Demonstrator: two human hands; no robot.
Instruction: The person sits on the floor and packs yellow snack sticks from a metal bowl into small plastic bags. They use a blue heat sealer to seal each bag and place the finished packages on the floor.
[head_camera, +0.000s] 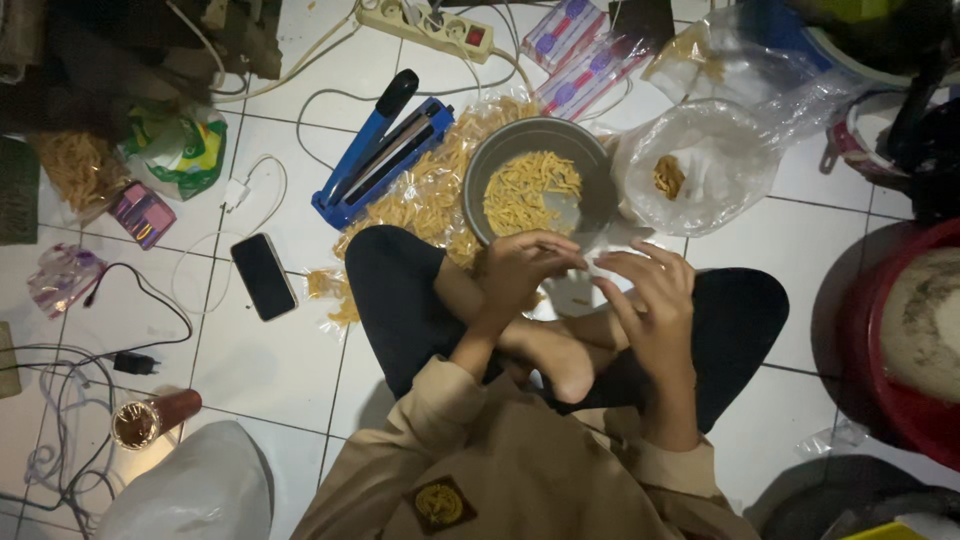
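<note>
Snack sticks (530, 190), thin and yellow, lie in a round grey bowl (590, 150) on the white tile floor (280, 370), just in front of my crossed legs. From the head camera, my left hand (520, 270) and my right hand (650, 290) meet above my knees, close to the near rim of the bowl. The fingertips of both hands come together on something thin and clear; I cannot tell exactly what it is, or how firmly I pinch it. The sticks point in many directions, so the pile has no single long axis. More sticks lie spread on a clear plastic sheet (420, 200) to the left of the bowl, touching it. Just beside them a blue heat sealer (380, 150) lies with its long axis going from lower left to upper right. A clear bag (700, 170) with some sticks inside is at the right of the bowl. A black phone (263, 276) lies further left, well apart. Free floor is mostly at my left side; at my right a red basin (880, 390) closes the room.
</note>
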